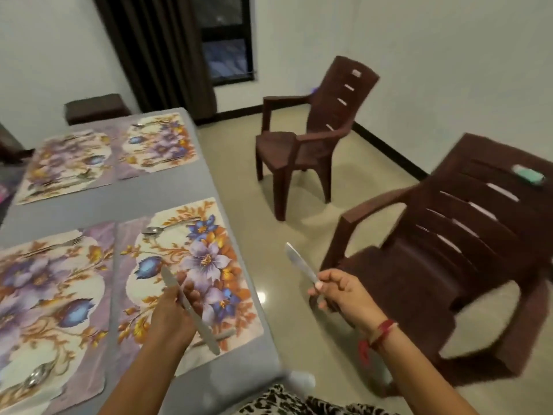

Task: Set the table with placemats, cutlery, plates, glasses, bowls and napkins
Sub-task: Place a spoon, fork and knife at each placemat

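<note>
Left hand [170, 313] is gripping a knife [200, 324] over the near right mat [185, 265]; right hand [341, 295] is gripping a second knife [299, 266] beside the table [179, 187]

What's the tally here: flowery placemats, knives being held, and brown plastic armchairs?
Placemats: 4
Knives held: 2
Brown armchairs: 2
Total: 8

A brown plastic armchair [311, 136] stood on the beige floor [233, 163] at upper centre. A second armchair [449, 250] filled the right, a pale green object [528, 174] on its backrest. A dark curtain [155, 52] hung beside a window [227, 40] at top, and a dark stool [95, 108] sat at upper left.
</note>
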